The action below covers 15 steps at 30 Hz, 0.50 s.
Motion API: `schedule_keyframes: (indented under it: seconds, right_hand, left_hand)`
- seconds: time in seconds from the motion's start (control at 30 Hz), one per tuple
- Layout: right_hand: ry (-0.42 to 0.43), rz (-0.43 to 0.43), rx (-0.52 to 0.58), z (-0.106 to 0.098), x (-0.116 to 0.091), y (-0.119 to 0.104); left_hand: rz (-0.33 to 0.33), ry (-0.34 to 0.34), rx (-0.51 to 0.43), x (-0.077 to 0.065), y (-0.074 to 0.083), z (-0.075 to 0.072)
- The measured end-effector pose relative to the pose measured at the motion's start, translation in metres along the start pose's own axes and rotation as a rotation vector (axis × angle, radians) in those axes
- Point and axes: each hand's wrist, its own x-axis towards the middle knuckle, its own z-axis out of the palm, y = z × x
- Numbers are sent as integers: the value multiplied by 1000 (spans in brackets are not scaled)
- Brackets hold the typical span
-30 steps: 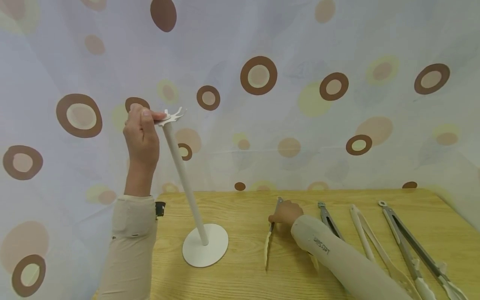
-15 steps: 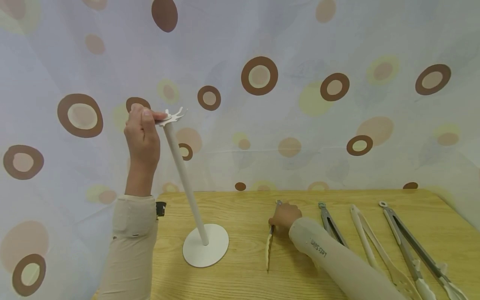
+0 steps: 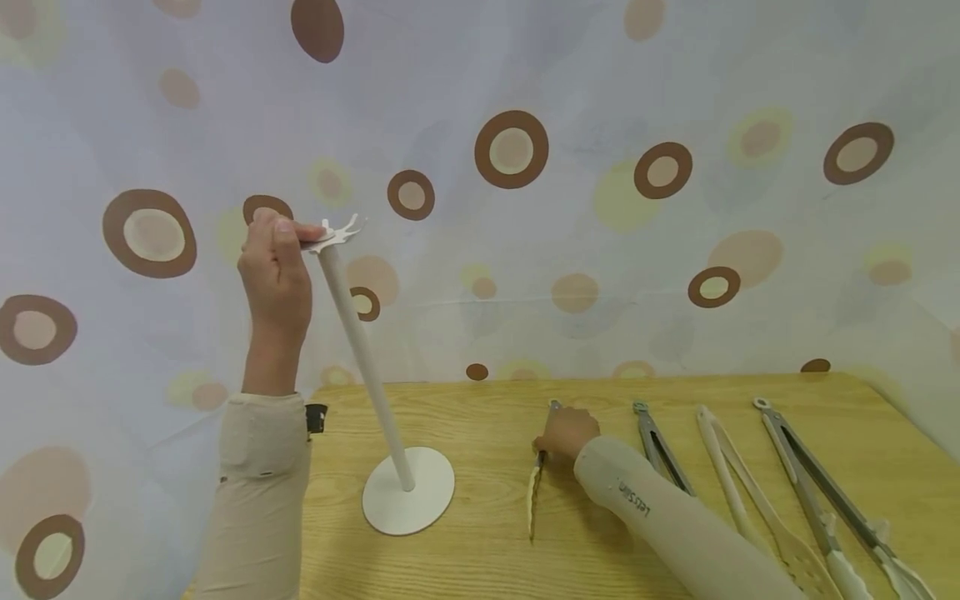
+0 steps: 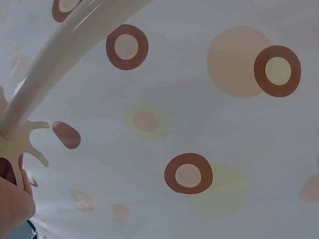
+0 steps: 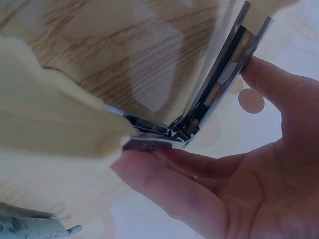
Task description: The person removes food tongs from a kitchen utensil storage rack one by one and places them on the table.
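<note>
In the head view a white stand has a round base on the table and a branched hook top. My left hand pinches one side of that top between thumb and fingers. The left wrist view shows the pole and the left hand at the hooks. My right hand grips cream-tipped tongs near their hinge end, low over the table. In the right wrist view the metal arms of these tongs spread apart, with the right hand's thumb and fingers around them.
Right of my right hand lie dark grey tongs, partly hidden by the sleeve, beige tongs with a slotted end, and long grey tongs. Behind the wooden table hangs a spotted curtain.
The right hand has shifted slightly toward me along with the tongs. A cream tip seen below the right sleeve one second ago is out of sight now. The left hand keeps its hold.
</note>
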Motion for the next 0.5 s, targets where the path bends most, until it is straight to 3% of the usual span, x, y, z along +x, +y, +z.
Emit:
schedule_keyframes:
  seconds: [0.2,0.5]
  right_hand:
    - [-38,-15,20,-2,0,7]
    - [-187,-25,221,-20,5,23]
  left_hand:
    - [-12,-7,12,0,3,1]
    - [-113,-63,24,4,10,-6]
